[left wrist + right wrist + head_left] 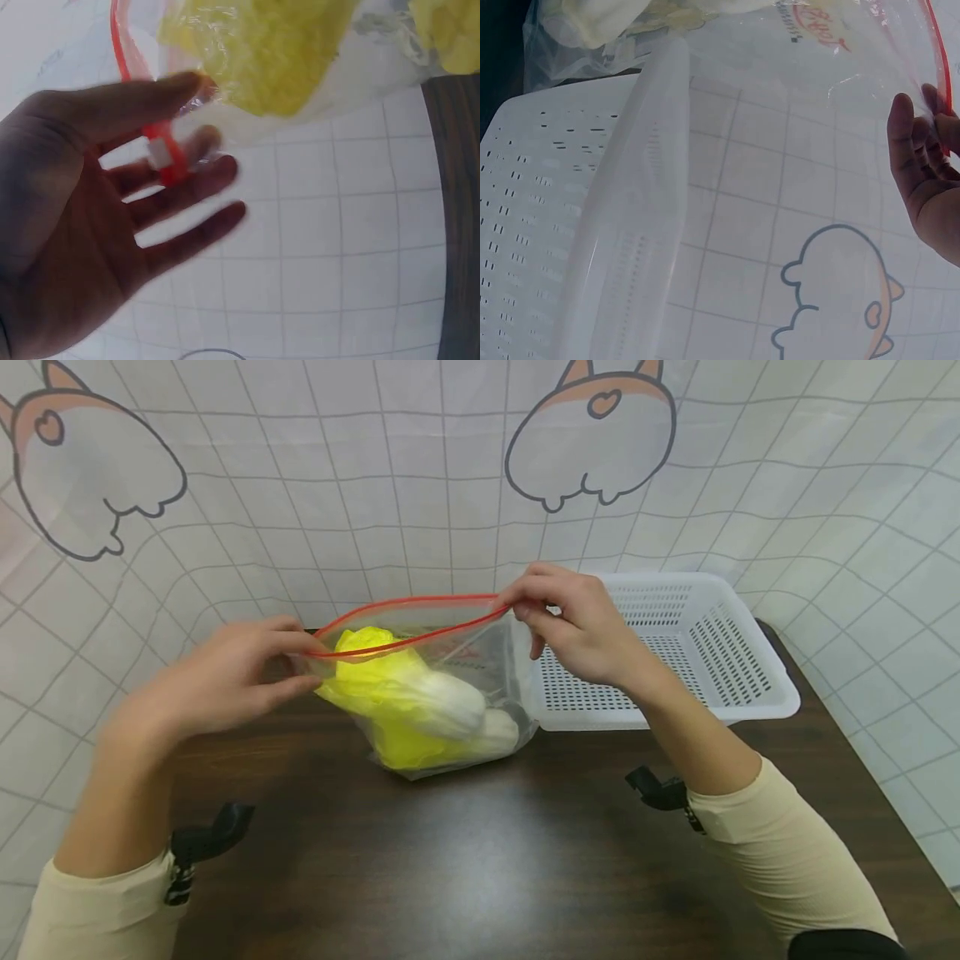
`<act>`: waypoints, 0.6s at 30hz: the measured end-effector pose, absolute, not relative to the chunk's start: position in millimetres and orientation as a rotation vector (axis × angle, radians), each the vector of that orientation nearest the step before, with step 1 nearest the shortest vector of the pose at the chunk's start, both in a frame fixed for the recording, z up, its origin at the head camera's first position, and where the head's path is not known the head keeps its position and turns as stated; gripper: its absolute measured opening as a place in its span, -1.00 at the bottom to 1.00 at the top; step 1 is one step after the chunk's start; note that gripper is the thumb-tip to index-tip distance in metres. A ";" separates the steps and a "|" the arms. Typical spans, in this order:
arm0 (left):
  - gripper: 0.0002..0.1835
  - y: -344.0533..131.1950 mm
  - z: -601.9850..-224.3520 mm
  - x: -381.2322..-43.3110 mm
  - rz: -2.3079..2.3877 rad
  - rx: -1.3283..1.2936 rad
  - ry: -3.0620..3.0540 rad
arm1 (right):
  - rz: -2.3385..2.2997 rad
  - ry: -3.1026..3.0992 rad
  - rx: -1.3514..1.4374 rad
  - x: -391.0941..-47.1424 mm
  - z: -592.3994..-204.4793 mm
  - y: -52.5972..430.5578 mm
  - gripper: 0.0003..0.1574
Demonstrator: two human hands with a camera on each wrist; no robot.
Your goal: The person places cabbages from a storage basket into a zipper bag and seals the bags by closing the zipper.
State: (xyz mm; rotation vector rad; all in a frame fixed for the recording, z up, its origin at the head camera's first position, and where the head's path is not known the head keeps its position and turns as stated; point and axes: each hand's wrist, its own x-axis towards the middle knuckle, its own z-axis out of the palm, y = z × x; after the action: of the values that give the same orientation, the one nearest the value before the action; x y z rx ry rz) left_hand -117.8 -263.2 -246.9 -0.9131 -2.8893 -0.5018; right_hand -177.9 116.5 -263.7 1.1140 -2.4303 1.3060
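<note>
A clear zip bag (491, 664) with a red seal strip (411, 641) leans over the dark table, its mouth gaping upward. Inside lie two yellow-and-white napa cabbages (442, 703), leafy ends to the left, white stems to the right. My left hand (236, 672) pinches the left end of the mouth. A white slider (160, 152) sits on the red strip between thumb and fingers in the left wrist view. With thumb and fingers, my right hand (570, 618) grips the right corner of the mouth. Red print (821, 26) shows on the bag in the right wrist view.
Just right of the bag stands a white perforated plastic basket (757, 647), partly behind my right forearm. A white curtain (420, 485) with grid lines and cartoon animal prints hangs behind the dark wooden table (465, 852). Black camera mounts (213, 835) are strapped on both wrists.
</note>
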 end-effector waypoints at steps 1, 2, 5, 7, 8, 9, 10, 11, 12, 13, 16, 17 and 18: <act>-0.70 -264.4 -248.5 -118.7 -0.508 -0.934 -2.831 | 1.308 -2.432 1.105 -178.4 -264.0 117.6 -0.66; -0.69 -265.4 -250.1 -120.0 -0.514 -0.959 -2.772 | 1.316 -2.432 1.100 -178.9 -264.1 118.5 -0.66; -0.65 -269.5 -254.1 -122.4 -0.567 -1.024 -2.624 | 1.327 -2.435 1.090 -180.4 -264.1 119.3 -0.66; -0.62 -271.8 -255.1 -123.7 -0.610 -1.041 -2.556 | 1.326 -2.439 1.081 -181.1 -263.8 119.2 -0.67; -0.60 -273.0 -255.3 -124.2 -0.628 -1.043 -2.531 | 1.322 -2.441 1.076 -181.3 -263.6 119.2 -0.67; -0.58 -274.0 -255.3 -124.5 -0.643 -1.038 -2.510 | 1.315 -2.443 1.070 -181.3 -263.1 119.4 -0.67; -0.58 -274.7 -255.1 -124.6 -0.651 -1.027 -2.493 | 1.308 -2.447 1.063 -181.6 -262.9 119.6 -0.68; -0.58 -275.2 -254.7 -124.8 -0.656 -1.017 -2.481 | 1.298 -2.449 1.056 -182.0 -262.7 119.9 -0.68; -0.58 -275.8 -254.7 -124.9 -0.653 -1.008 -2.469 | 1.286 -2.451 1.048 -182.1 -262.2 120.3 -0.68; -0.59 -275.9 -254.9 -125.0 -0.651 -0.998 -2.461 | 1.276 -2.453 1.038 -182.2 -261.9 120.7 -0.69; -0.60 -275.4 -255.8 -125.8 -0.646 -0.967 -2.438 | 1.269 -2.457 1.002 -183.0 -262.2 121.7 -0.70; -0.59 -274.9 -256.4 -125.8 -0.663 -0.948 -2.432 | 1.269 -2.459 0.989 -183.1 -262.3 122.0 -0.70; -0.57 -274.3 -257.0 -125.8 -0.692 -0.926 -2.423 | 1.272 -2.463 0.974 -183.1 -262.5 122.2 -0.70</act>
State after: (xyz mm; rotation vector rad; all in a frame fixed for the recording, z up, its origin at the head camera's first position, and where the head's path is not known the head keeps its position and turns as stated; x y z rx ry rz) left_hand -125.8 -274.3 -257.0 -0.9261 -2.4233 -0.6915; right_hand -183.1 122.2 -262.5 0.9737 -2.4630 1.2718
